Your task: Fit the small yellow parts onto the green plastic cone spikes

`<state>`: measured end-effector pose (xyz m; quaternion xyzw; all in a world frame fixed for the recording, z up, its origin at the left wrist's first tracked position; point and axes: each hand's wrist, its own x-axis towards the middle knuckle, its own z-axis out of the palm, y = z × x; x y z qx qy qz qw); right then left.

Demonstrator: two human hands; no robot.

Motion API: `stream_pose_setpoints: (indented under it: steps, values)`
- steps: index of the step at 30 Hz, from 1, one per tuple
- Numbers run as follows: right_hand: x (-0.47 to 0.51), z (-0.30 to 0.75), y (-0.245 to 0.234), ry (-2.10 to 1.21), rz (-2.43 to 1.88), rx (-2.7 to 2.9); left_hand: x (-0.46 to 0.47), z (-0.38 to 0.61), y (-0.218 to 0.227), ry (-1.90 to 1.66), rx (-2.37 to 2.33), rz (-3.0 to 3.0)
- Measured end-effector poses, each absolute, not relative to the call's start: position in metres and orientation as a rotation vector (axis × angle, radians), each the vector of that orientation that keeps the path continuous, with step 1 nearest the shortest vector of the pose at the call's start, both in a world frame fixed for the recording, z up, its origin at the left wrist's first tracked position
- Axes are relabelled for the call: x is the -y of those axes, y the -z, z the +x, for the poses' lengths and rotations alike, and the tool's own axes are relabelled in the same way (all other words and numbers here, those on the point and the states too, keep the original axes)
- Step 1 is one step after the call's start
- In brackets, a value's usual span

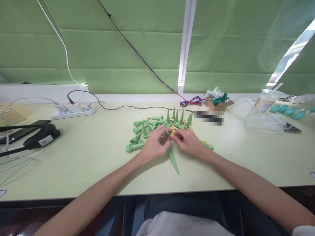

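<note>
Head view: the left hand (156,141) grasps a green spike (173,161) midway along the surface (98,164), its long axis slanting from the fingers toward the near edge, tip angled right. The right hand (189,141) bends its fingers in just right of the rounded green end (167,133); whether they grip anything I cannot tell. Left fingers hide part of the shaft, so whether that end belongs to it is unclear. Toward the far edge, yellow bits (207,142) and other green spikes (134,147) are partly covered.
</note>
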<state>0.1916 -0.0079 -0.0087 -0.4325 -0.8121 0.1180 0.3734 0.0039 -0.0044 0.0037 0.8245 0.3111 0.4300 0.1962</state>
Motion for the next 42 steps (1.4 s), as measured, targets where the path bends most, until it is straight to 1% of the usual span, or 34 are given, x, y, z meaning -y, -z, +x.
stream_pose_setpoints:
  steps: [18, 42]
  values:
    - [0.0116, 0.189, 0.0061, -0.344, -1.125, 2.061, 0.0051, 0.004, -0.0046, -1.187, -0.881, 2.309]
    - [0.0097, 0.1914, 0.0074, -0.318, -1.122, 2.093, 0.0059, 0.0047, -0.0061, -1.119, -0.92, 2.27]
